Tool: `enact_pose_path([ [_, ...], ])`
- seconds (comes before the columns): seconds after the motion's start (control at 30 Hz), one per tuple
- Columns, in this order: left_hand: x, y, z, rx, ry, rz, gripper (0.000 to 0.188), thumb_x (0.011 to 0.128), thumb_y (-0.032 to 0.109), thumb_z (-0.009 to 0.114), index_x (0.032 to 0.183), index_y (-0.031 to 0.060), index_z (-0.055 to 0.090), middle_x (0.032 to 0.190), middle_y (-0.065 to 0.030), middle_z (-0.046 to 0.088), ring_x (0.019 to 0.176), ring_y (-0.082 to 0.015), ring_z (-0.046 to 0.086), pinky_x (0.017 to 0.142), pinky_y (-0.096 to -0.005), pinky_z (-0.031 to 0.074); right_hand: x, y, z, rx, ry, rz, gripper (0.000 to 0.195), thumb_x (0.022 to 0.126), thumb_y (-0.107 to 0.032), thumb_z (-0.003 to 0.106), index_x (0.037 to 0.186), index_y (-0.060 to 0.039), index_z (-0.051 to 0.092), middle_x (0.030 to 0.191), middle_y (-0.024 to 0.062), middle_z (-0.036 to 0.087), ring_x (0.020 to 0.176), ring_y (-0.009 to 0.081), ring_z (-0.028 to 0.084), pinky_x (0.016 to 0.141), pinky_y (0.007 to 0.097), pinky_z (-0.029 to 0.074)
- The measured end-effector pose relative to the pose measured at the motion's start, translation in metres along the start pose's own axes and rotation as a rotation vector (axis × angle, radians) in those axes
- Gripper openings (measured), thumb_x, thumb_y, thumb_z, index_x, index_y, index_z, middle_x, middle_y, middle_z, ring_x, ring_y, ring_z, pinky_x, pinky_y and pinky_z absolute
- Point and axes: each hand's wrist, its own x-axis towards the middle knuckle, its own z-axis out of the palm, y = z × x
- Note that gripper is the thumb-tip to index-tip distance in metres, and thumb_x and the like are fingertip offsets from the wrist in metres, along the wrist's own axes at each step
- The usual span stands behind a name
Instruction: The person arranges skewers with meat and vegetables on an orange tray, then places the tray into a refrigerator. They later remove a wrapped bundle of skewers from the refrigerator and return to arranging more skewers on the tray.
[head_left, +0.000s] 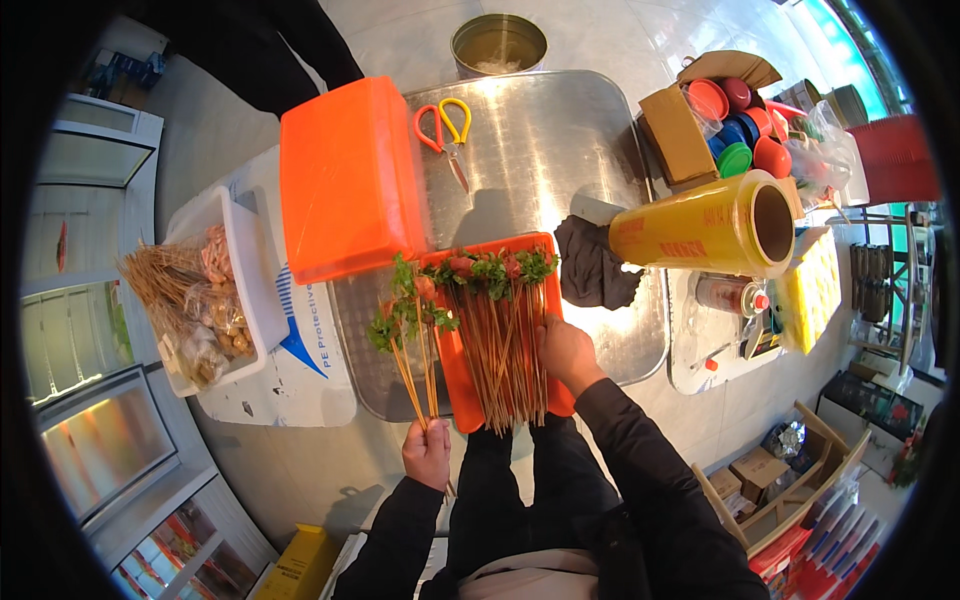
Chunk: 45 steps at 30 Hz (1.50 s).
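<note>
Several bamboo skewers (406, 375), tipped with green leafy herbs and pinkish-red pieces, are pinched in my left hand (427, 455) by their lower ends. They slant upward just left of an orange plastic tray (455, 375). A dense row of similar skewers (499, 352) lies in that tray, herb ends (487, 271) at the far side and bare sticks towards me. My right hand (568, 354) is at the right edge of this row, fingers curled against the sticks. Its fingertips are hidden, so its grip is unclear.
Left of the tray stand an orange plastic box (341, 180) and a white bin (259, 300) of bagged food and sticks. Scissors (450, 139) lie on the metal table (525, 150). To the right are a black cloth (596, 262), a cling-film roll (690, 229) and a cardboard box (675, 142).
</note>
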Motion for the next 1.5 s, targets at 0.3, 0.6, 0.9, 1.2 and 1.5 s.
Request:
enact_pose_path([
  [0.3,0.003,0.001,-0.002,-0.055,0.015,-0.023,0.026,0.102,0.022,0.047,0.088,0.0016,0.056,0.059,0.0017,0.044,0.049,-0.0057,0.039,0.044,-0.022,0.031,-0.012,-0.012,-0.013,0.099,0.121,0.089,0.039,0.087,-0.038,0.06,0.103,-0.0017,0.061,0.083,0.017,0.068,0.082,0.0358,0.066,0.072,0.0432,0.051],
  [0.6,-0.003,0.007,0.001,-0.235,-0.087,-0.246,0.03,0.102,0.03,0.048,0.089,0.0044,0.058,0.059,0.0014,0.048,0.049,-0.0059,0.041,0.044,-0.0215,0.032,-0.1,-0.115,-0.028,0.816,-0.343,-0.102,0.032,0.091,-0.031,0.063,0.093,0.0004,0.062,0.087,0.0181,0.066,0.081,0.0313,0.066,0.07,0.0359,0.05],
  [0.9,-0.004,0.006,-0.023,-0.245,-0.049,-0.275,0.02,0.1,0.024,0.053,0.099,0.0041,0.055,0.066,-0.0021,0.057,0.049,-0.0057,0.047,0.044,-0.0198,0.036,-0.112,-0.148,0.004,0.865,-0.386,-0.041,0.021,0.09,-0.02,0.069,0.089,-0.001,0.059,0.071,0.0015,0.058,0.063,0.0092,0.054,0.057,0.0253,0.045],
  [1.2,0.002,-0.022,-0.038,-0.179,0.055,-0.034,0.021,0.101,0.019,0.047,0.098,0.0003,0.055,0.074,-0.0044,0.062,0.059,-0.0087,0.057,0.053,-0.0223,0.045,-0.112,-0.169,0.028,1.0,-0.266,-0.077,0.011,0.093,-0.011,0.064,0.092,-0.0019,0.057,0.075,-0.0009,0.059,0.065,0.0058,0.052,0.059,0.0219,0.043],
  [1.5,0.002,-0.039,-0.073,0.078,0.257,-0.053,0.02,0.099,0.022,0.052,0.096,0.0024,0.055,0.069,-0.0013,0.056,0.061,-0.0096,0.052,0.057,-0.0245,0.044,-0.045,-0.157,0.039,0.217,0.182,-0.215,0.018,0.087,-0.018,0.063,0.091,-0.0014,0.059,0.081,0.0211,0.066,0.073,0.0417,0.063,0.068,0.048,0.05],
])
